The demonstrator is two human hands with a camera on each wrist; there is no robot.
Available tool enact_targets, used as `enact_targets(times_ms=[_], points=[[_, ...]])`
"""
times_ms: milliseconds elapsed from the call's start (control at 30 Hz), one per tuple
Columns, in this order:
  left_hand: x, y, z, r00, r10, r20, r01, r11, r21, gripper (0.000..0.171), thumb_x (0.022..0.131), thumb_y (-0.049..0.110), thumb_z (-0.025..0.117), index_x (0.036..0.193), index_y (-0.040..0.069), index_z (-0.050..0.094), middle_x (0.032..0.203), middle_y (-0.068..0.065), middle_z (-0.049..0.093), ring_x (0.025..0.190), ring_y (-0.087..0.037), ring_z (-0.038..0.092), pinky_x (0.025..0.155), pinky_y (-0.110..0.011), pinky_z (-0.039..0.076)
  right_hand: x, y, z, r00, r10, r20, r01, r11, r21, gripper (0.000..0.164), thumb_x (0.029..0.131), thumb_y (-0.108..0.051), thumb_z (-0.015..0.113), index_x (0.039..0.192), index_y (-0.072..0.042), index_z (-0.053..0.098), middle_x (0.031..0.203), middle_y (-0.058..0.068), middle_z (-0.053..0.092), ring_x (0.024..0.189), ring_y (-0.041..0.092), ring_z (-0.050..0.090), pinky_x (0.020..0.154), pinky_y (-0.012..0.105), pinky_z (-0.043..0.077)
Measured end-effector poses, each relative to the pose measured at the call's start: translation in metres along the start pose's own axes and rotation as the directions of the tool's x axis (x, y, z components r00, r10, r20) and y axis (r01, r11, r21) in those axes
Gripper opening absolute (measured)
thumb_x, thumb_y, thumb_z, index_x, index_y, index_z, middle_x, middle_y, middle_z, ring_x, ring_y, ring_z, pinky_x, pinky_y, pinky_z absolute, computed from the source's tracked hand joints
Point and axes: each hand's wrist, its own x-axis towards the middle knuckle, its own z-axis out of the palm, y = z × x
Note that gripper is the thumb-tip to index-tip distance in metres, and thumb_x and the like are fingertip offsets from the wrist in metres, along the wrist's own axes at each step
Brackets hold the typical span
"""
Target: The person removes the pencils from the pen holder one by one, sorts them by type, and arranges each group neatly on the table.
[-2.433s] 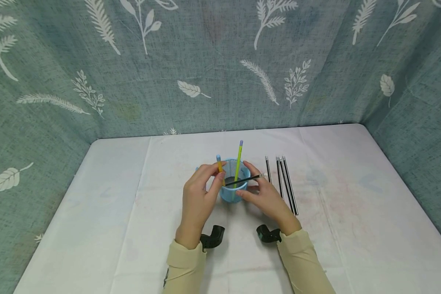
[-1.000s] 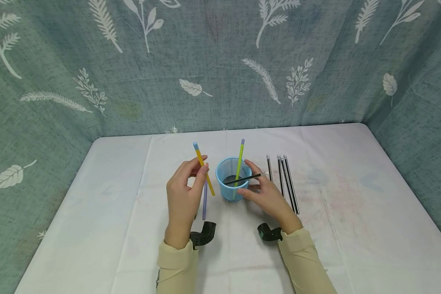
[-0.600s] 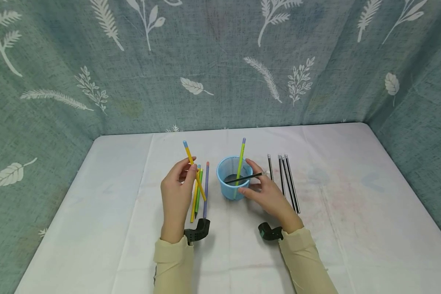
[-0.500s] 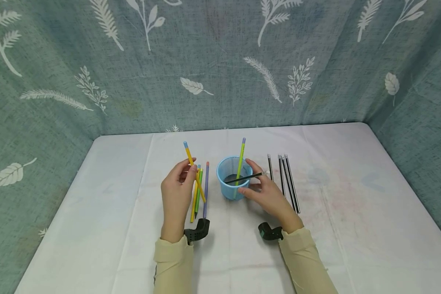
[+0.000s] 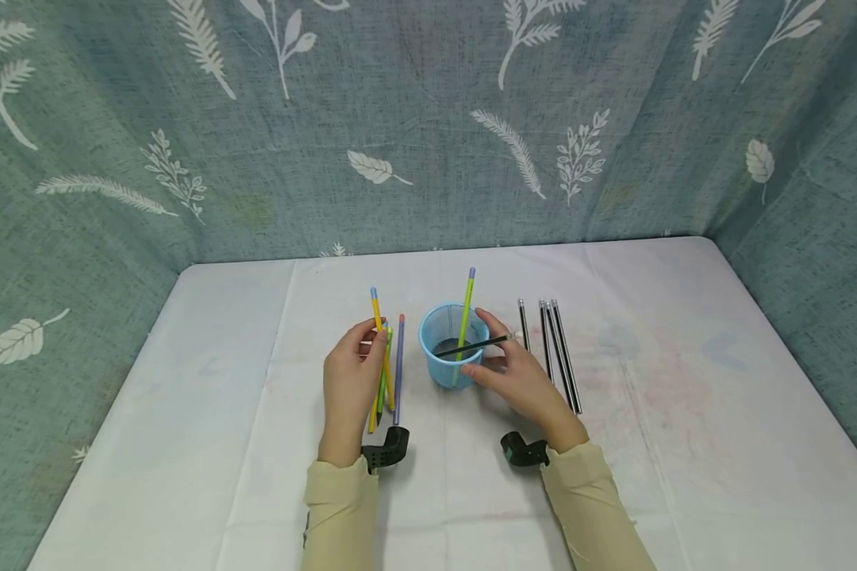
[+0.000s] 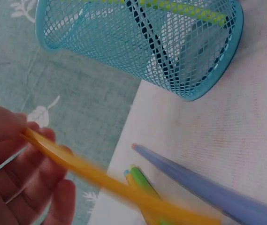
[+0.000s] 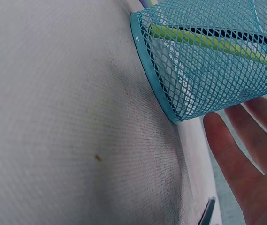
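My left hand [image 5: 353, 377] pinches a yellow pencil [image 5: 388, 373] with a blue end between thumb and fingers; in the left wrist view the pencil is blurred. It slants low over a green pencil [image 5: 382, 396] and another yellow pencil [image 5: 372, 416], which the hand partly hides. Just right of these lies a purple pencil [image 5: 399, 357]. My right hand [image 5: 521, 381] holds the right side of a blue mesh pencil cup [image 5: 448, 374], thumb in front and fingers behind. Inside the cup stand a lime-green pencil [image 5: 467, 313] and a leaning black pencil [image 5: 471, 347].
Several black pencils [image 5: 563, 357] lie side by side on the white-covered table [image 5: 685, 381], right of the right hand. A grey-green leaf-patterned curtain [image 5: 428, 206] hangs behind the table and along both sides.
My left hand has carried the yellow pencil from the cup's left rim leftward, then lowered it over the pencils on the table. The right hand stays at the cup.
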Motion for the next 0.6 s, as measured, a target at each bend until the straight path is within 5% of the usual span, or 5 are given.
enact_targets(times_ms=[600], points=[[0.002,-0.015,0.014,0.989,-0.09,0.116,0.082,0.994,0.068,0.036,0.084,0.012,0.061,0.12,0.015,0.056,0.094,-0.001,0.056,0.081,-0.015,0.054,0.063,-0.03,0.047,0.001,0.002,0.0,1.0,0.009,-0.013,-0.009,1.0,-0.006,0.077,0.074,-0.055,0.063,0.138,-0.044,0.021,0.141,-0.007,0.027,0.104,0.027,0.053,0.082,0.043,0.044]])
